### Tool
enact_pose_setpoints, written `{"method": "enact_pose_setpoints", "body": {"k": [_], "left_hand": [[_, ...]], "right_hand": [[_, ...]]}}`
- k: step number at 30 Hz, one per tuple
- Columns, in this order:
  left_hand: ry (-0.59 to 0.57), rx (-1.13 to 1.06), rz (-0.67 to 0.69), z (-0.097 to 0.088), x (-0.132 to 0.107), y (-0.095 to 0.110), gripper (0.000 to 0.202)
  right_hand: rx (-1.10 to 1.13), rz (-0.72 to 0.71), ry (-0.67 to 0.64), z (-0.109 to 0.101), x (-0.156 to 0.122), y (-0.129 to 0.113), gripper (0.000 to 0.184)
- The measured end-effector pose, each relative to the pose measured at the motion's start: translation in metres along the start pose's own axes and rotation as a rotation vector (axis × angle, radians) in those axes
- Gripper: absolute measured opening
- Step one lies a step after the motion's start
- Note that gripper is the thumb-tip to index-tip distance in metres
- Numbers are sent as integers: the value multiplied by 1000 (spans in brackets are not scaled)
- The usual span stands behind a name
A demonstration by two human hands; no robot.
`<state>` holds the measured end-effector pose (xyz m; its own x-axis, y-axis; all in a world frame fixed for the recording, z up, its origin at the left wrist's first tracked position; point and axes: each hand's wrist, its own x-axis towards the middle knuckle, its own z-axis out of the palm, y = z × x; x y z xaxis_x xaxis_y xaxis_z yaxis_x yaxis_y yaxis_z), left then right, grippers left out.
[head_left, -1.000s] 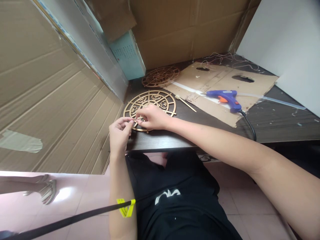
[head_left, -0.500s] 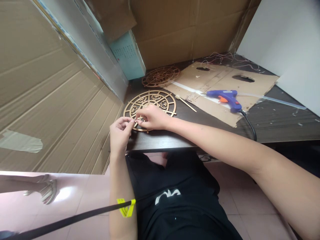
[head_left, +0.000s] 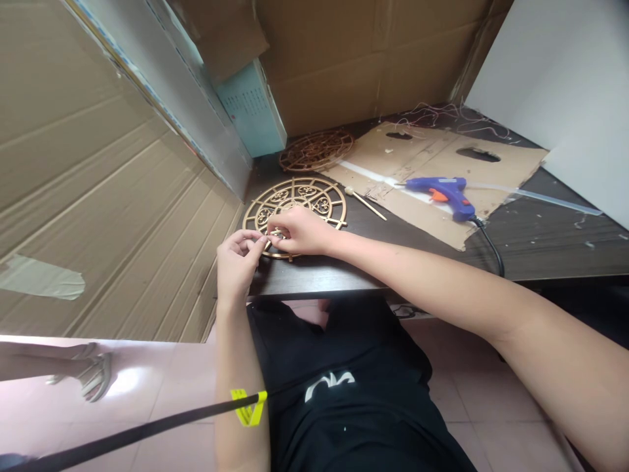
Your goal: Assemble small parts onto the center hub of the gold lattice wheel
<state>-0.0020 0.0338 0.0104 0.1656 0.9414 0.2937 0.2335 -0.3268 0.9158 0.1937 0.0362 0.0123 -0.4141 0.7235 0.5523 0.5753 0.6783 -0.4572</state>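
A round gold openwork ornament [head_left: 338, 196] with scroll patterns lies flat near the table's front edge. My left hand [head_left: 239, 255] is at its front left rim, thumb and fingertips pinched together. Bent over the lower part of the ornament, my right hand [head_left: 302, 231] is closed, its fingertips meeting those of the left. Whatever is between the fingertips is too small and hidden to make out. Just right of the ornament rests a thin pale stick with a knobbed end [head_left: 367, 202].
A second openwork disc [head_left: 317, 149] lies behind. A blue glue gun [head_left: 442, 191] with an orange trigger sits on a cardboard sheet [head_left: 422, 154], its cord running over the front edge. Cardboard panels [head_left: 122, 196] wall the left and back; a light blue box [head_left: 253, 108] stands at the back left.
My left fingertips have shifted very slightly right, toward the right hand's fingertips. Everything else stays in place.
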Motion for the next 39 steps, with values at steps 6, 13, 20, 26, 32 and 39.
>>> {"method": "enact_pose_setpoints", "body": {"k": [6,13,20,26,32,39], "left_hand": [[7,-4,1,1,-1,2,21],[12,-26,-11,1,0,1,24],[9,-43,-22,1,1,-2,25],[4,5,-9,0,-1,-2,23],[7,2,-8,0,-2,-1,25],[17,10,-12,0,-1,0,23]], "right_hand": [[7,6,-16,0,0,0,18],[3,10,-6,0,0,0,16],[9,26,-10,-1,0,-2,18],[-12,43,-14,-1,0,-2,17],[-37,35,-1,1,0,1,15],[-45,41,6,1,0,-1,14]]}}
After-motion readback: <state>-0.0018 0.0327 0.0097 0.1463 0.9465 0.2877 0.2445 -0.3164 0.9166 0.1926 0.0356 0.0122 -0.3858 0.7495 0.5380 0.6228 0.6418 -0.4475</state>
